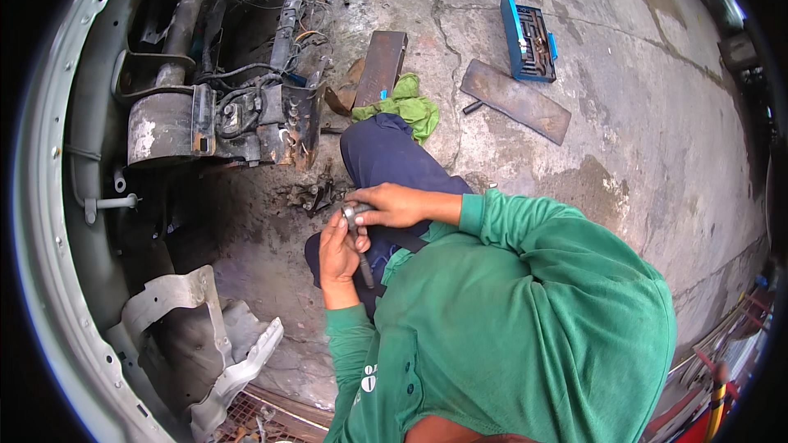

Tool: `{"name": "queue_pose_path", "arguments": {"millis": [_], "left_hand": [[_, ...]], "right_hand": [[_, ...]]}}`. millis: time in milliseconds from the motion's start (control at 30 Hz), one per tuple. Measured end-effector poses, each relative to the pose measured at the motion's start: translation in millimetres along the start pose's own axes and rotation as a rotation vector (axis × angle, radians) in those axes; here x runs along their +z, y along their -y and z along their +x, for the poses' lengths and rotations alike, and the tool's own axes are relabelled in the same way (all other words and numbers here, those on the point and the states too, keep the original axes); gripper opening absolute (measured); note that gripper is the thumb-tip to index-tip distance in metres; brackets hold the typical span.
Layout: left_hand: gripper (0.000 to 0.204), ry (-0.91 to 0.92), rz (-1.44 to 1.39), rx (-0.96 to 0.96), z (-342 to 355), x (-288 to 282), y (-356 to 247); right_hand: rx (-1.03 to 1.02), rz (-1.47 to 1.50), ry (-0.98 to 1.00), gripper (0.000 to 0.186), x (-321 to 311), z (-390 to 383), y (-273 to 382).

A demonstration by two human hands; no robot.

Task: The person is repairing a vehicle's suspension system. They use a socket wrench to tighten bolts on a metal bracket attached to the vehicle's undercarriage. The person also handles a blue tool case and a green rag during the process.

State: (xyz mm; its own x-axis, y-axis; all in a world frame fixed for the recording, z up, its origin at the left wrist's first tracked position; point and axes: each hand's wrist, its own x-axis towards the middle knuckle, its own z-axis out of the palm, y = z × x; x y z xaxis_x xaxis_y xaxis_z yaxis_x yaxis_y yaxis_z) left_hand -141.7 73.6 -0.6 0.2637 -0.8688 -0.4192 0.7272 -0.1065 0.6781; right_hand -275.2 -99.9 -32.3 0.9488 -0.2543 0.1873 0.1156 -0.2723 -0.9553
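Both my hands meet in front of my lap around a ratchet wrench (366, 269). My left hand (335, 253) is wrapped about it below its round metal head, and the dark handle sticks out toward my body. From the right, my right hand (396, 204) closes on a dark cylindrical piece at that head, which looks like a socket; the fingers partly hide it. Just beyond my hands, several small metal parts (316, 195) lie on the stained floor.
To the left stands a stripped vehicle frame (164, 127) with hanging wires and a pale body panel edge (61, 197). A bent metal bracket (238, 369) lies near-left. Ahead are a green rag (414, 107), a rusty metal block (382, 66), a flat plate (521, 102) and an open blue toolbox (535, 43).
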Motion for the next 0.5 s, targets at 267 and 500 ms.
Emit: {"name": "queue_pose_path", "arguments": {"millis": [267,500], "left_hand": [[0.040,0.012,-0.260,0.105,2.9,37.6,18.4],[0.047,-0.167,0.096,0.159,-1.9,20.8,-17.7]], "right_hand": [[-0.155,-0.104,0.211,0.047,-73.2,-9.6,14.8],[0.733,-0.420,-0.504,0.039,-125.7,-62.0,-181.7]]}}
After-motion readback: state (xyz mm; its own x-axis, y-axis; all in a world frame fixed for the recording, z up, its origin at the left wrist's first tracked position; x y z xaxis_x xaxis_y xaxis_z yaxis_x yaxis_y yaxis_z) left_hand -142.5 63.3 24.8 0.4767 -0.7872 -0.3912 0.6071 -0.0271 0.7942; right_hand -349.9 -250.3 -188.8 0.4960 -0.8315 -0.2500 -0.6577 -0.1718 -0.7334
